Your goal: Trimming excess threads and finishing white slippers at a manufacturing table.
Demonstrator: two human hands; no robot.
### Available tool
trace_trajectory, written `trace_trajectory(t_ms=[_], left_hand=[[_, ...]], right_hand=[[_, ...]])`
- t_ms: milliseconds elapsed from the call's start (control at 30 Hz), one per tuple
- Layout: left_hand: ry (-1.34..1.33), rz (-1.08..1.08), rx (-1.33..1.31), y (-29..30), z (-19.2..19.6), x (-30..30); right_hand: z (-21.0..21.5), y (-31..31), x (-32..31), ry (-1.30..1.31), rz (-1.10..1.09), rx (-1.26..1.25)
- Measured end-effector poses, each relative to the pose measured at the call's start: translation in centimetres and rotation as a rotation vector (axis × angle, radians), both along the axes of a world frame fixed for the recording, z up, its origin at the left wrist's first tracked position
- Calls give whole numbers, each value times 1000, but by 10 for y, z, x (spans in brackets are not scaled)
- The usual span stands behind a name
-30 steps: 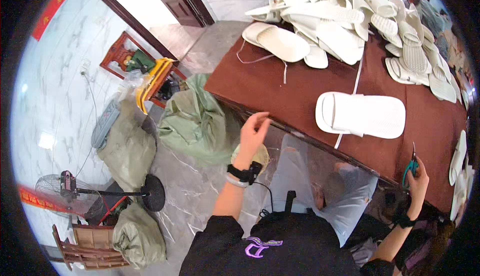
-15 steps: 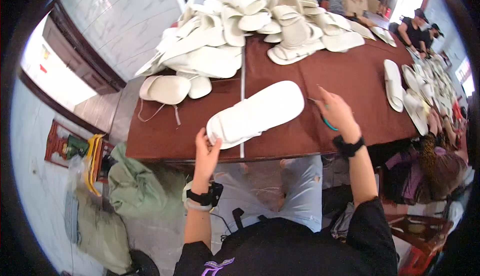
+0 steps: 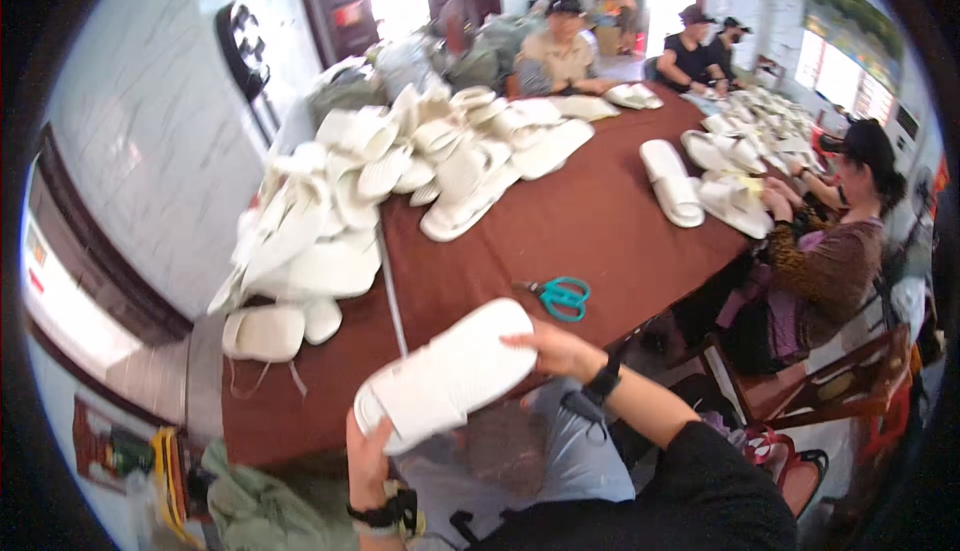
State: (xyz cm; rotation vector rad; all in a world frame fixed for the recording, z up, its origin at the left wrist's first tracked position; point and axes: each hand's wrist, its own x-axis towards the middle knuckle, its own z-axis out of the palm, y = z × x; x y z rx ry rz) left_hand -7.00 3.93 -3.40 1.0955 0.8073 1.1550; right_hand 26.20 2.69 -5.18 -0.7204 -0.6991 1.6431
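A white slipper (image 3: 455, 369) is held up over the table's near edge, tilted, between my two hands. My left hand (image 3: 369, 454) grips its lower left end, with the thumb on top. At the other end, my right hand (image 3: 556, 347) pinches the rim, thumb above and the other fingers hidden beneath. Just beyond the slipper lies a pair of scissors with teal handles (image 3: 565, 298), touched by neither hand.
A large heap of white slippers (image 3: 345, 186) covers the table's far left. A pair (image 3: 265, 333) with a loose cord lies near the left edge. One single slipper (image 3: 668, 181) is at right. A co-worker (image 3: 825, 251) sits at the right side, beside more slippers (image 3: 765, 121).
My right hand has let go of the scissors, which now lie on the table, and has taken the slipper's right end. The view has turned to the right and up.
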Motion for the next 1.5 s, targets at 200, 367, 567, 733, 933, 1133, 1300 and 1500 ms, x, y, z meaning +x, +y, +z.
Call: trace_trajectory(t_ms=[200, 367, 567, 733, 933, 1133, 1300, 1500], left_hand=[[-206, -235, -146, -12, -10, 38], [-156, -384, -6, -23, 37, 63], [35, -190, -98, -14, 6, 34], [-47, -29, -142, -34, 20, 14], [64, 122, -187, -38, -1, -24], [230, 169, 1, -37, -9, -50], [288, 264, -38, -17, 3, -47], [550, 165, 293, 36, 32, -48]], right_hand=[[-29, -78, 48, 142, -181, -140], [-20, -99, 102, 451, -518, -199], [29, -59, 234, 704, -838, 357], [71, -11, 333, 705, -1013, 371], [36, 14, 270, 252, -559, 165], [9, -13, 163, -696, -334, 70], [-13, -21, 120, -1810, -349, 426], [-28, -32, 101, -1849, -629, 433]])
